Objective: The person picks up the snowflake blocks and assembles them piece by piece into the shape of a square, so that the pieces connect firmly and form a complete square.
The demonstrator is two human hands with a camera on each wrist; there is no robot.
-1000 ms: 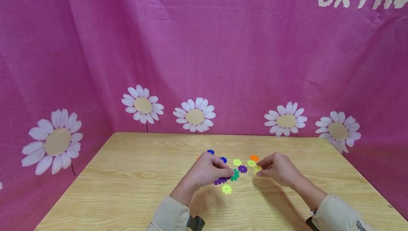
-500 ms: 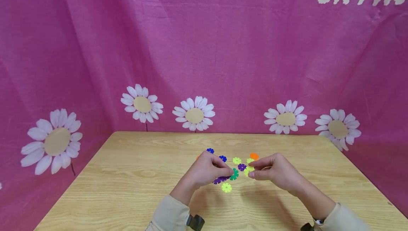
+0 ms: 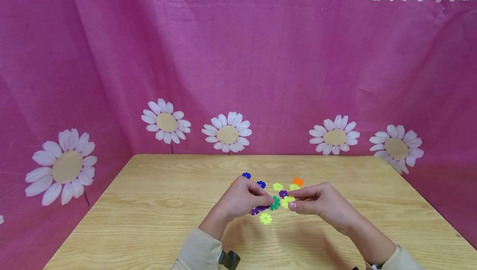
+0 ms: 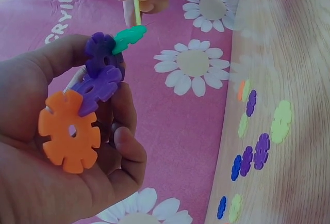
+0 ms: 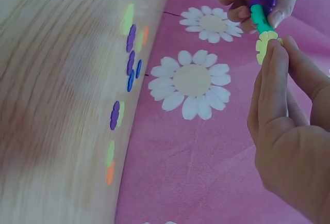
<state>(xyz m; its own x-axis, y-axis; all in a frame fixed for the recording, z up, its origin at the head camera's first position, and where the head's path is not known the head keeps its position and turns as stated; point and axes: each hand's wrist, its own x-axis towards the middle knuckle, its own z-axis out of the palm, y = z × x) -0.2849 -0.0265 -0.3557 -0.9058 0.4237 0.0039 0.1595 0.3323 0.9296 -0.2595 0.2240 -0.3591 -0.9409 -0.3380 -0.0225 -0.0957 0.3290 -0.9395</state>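
My left hand (image 3: 242, 199) grips a chain of notched, flower-shaped plastic discs. In the left wrist view an orange disc (image 4: 56, 133) lies by the palm, joined to a purple disc (image 4: 107, 83). Another purple disc (image 4: 98, 48) is pinched near the fingertips, and a green disc (image 4: 129, 38) sticks out beyond it. With thumb and fingers, my right hand (image 3: 328, 206) pinches a yellow-green disc (image 3: 286, 202). Its edge meets the green disc's edge in the right wrist view, the two discs at an angle. Both hands are raised over the table.
Loose discs lie spread on the wooden table (image 3: 130, 220) beneath and beyond the hands, among them a yellow-green one (image 3: 266, 218) nearest me, a blue one (image 3: 261, 184) and an orange one (image 3: 298, 182). A pink cloth (image 3: 283, 63) with printed daisies hangs behind the table.
My right hand has moved left with the yellow-green disc, bringing it up to the green disc. My left hand has stayed nearly still, holding the chain.
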